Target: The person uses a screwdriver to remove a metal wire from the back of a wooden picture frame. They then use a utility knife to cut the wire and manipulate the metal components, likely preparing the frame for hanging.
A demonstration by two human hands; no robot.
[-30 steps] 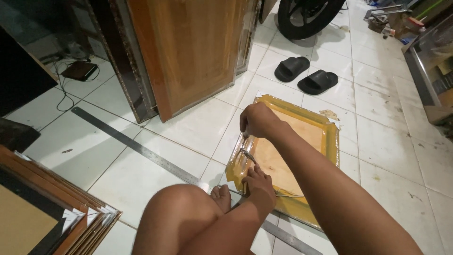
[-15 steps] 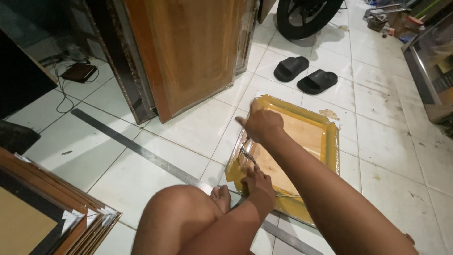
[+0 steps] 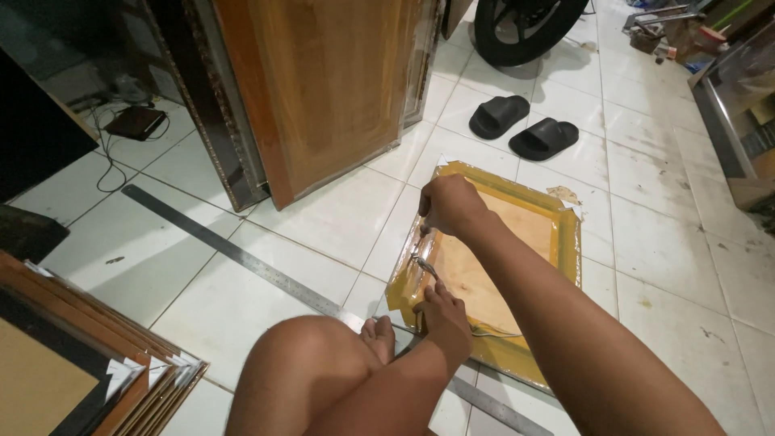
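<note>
On white floor tiles, right hand [image 3: 452, 206] grips a small tool over the yellow frame [image 3: 565, 242]; left hand [image 3: 442, 316] presses its near edge.

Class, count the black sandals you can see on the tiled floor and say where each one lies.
2. One sandal lies nearer the wooden door; the other sandal lies just right of it, both beyond the yellow frame. None appears hidden.

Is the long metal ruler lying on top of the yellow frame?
No, the metal ruler lies on the floor tiles beside the yellow frame, passing its near corner.
</note>
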